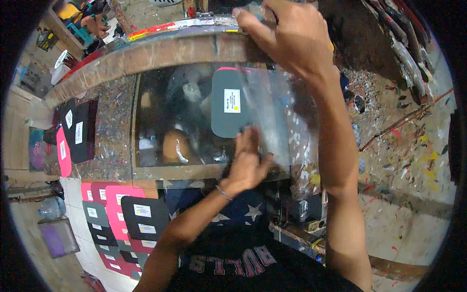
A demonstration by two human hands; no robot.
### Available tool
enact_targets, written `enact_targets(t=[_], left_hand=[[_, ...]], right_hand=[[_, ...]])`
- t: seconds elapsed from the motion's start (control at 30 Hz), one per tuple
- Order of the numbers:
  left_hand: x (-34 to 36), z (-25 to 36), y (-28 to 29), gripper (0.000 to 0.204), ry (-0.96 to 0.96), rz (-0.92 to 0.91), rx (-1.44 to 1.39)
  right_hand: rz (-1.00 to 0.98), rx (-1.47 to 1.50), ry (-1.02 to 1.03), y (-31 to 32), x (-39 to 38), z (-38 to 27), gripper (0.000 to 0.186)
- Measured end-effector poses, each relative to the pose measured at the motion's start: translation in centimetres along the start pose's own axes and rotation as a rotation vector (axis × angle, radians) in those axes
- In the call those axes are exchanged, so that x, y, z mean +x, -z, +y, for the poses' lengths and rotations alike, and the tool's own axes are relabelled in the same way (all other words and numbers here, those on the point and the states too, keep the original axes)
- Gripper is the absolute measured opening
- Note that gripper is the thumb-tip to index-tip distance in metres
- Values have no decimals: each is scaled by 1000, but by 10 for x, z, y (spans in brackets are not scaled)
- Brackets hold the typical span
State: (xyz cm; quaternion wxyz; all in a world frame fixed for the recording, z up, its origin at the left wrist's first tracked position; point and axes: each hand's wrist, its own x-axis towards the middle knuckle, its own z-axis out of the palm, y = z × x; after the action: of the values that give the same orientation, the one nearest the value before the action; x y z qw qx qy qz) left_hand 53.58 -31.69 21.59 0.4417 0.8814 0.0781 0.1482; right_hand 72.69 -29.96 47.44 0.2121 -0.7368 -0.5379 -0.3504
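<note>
A dark grey sheet (225,124) with rounded corners and a white label with a yellow dot lies on a glass plate (155,117) set in the worktable. A pink edge shows along its far side. My left hand (245,163) is at the near right corner of the sheet, fingers stretched out and thumb apart; whether they touch it I cannot tell. A blurred, see-through sheet or film (265,117) shows over the sheet's right side. Raised at the far right, my right hand (304,41) is closed around the end of a long wooden frame (160,53).
Black and pink labelled sheets (80,129) lie on the table's left part. Several more in pink, grey and black (119,219) are spread on the white tiled floor. A water bottle (52,208) stands at the left. At the far left a person (90,19) sits.
</note>
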Motion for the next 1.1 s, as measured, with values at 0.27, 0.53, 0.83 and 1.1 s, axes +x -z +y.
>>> enact_targets(t=[0.27,0.53,0.83,1.1], left_hand=[[49,41,12,58,88,-365,-485],[-74,-39,84,79,-118,-278,572],[-95,-30,135,36,-5,-44,292],[8,-64,157,32,-28,-164,627]], right_hand=[[-96,115,-203,17,38,10,57],[-68,110,-201,16,64,15,57],[-80,51,-179,19,68,17,59],[-150,100,-67,-7,72,66,49]])
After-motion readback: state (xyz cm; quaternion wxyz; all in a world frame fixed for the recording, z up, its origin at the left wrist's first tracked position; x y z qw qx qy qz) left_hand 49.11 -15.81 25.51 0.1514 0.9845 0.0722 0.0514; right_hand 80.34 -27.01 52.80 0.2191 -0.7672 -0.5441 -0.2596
